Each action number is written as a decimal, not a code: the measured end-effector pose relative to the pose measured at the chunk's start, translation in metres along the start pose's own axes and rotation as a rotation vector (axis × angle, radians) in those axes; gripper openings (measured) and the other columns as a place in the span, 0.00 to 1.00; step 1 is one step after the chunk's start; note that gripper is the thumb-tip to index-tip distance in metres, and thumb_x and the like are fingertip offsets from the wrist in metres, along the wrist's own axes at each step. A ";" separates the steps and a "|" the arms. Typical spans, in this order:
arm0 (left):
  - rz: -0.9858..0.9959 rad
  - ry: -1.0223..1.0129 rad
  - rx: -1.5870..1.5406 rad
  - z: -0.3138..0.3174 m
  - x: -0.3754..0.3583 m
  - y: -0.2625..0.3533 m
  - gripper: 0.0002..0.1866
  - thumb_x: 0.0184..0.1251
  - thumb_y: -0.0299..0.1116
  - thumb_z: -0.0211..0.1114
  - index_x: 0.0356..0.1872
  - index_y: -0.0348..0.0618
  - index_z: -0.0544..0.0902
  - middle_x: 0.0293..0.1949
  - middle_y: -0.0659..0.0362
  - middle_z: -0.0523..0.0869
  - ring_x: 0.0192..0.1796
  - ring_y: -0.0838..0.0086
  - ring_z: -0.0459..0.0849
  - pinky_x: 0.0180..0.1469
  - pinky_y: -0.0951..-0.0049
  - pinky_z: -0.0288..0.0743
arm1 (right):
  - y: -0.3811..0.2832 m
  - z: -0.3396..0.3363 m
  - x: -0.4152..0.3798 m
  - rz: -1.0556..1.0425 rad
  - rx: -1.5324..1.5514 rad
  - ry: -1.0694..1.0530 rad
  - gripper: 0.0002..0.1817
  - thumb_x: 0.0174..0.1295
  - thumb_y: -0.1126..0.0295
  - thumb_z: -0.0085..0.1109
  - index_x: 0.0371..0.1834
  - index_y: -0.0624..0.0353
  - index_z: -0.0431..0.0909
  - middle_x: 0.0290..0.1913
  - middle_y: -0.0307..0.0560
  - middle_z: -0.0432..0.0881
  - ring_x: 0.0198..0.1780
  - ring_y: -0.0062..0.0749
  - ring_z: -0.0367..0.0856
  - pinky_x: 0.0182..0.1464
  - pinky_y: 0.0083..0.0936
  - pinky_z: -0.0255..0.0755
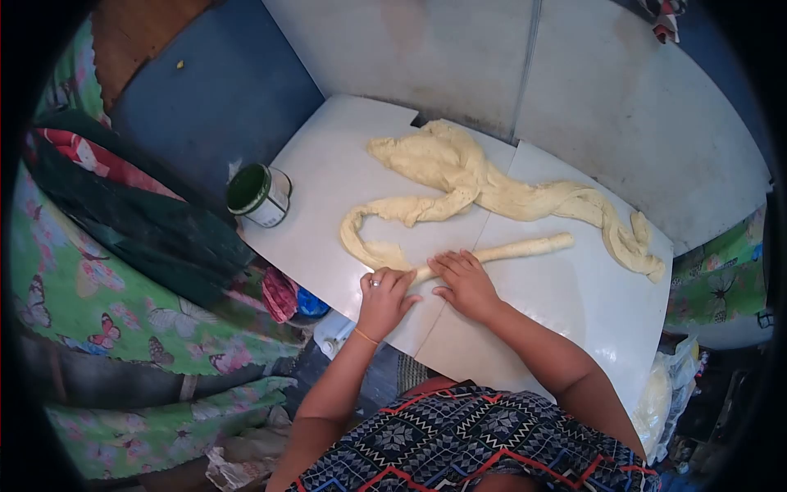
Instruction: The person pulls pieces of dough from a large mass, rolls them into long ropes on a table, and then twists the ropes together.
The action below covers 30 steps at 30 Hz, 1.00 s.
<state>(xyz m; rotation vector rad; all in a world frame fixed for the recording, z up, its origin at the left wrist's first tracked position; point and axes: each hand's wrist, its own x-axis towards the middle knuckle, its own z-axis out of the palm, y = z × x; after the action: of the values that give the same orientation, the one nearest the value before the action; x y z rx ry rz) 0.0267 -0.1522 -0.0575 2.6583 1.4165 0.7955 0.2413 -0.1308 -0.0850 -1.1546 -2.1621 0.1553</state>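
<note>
A long rope of pale dough [459, 184] lies in loops across two white boards [328, 176]. One thin rolled strand [525, 246] runs right from under my hands. My left hand [384, 299], with a ring and an orange bracelet, presses flat on the strand near the board's front edge. My right hand [463, 283] lies flat on the same strand just to the right, fingers spread. A thicker twisted mass of dough [611, 225] stretches to the far right.
A tin with a green lid [260, 194] stands at the left edge of the board. Patterned cloths [98, 303] lie at the left. A plastic bag [668, 385] sits at lower right. A grey wall or slab [574, 82] rises behind the boards.
</note>
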 end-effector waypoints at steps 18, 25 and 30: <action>-0.059 0.076 0.021 0.001 0.006 -0.028 0.17 0.59 0.42 0.68 0.48 0.48 0.82 0.39 0.61 0.84 0.49 0.66 0.77 0.55 0.58 0.59 | -0.013 0.002 0.031 -0.070 -0.081 -0.052 0.18 0.60 0.62 0.60 0.54 0.48 0.78 0.44 0.39 0.76 0.51 0.36 0.72 0.56 0.35 0.62; -0.380 0.148 0.169 -0.006 0.023 -0.039 0.12 0.59 0.32 0.64 0.45 0.46 0.82 0.39 0.62 0.81 0.47 0.65 0.75 0.55 0.57 0.56 | 0.013 0.010 0.068 0.215 -0.148 -0.228 0.09 0.65 0.58 0.55 0.37 0.50 0.78 0.39 0.43 0.75 0.46 0.38 0.72 0.49 0.35 0.61; -0.249 0.084 -0.008 0.010 0.021 -0.044 0.11 0.60 0.31 0.63 0.44 0.46 0.82 0.38 0.62 0.81 0.50 0.65 0.75 0.57 0.56 0.57 | 0.001 0.015 0.053 -0.078 0.001 -0.143 0.11 0.63 0.60 0.58 0.44 0.50 0.81 0.39 0.41 0.75 0.46 0.37 0.73 0.51 0.34 0.62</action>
<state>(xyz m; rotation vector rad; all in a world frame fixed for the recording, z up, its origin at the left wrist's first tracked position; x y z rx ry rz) 0.0073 -0.1081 -0.0685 2.4016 1.7158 0.8922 0.2122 -0.0865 -0.0703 -1.0858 -2.3280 0.2098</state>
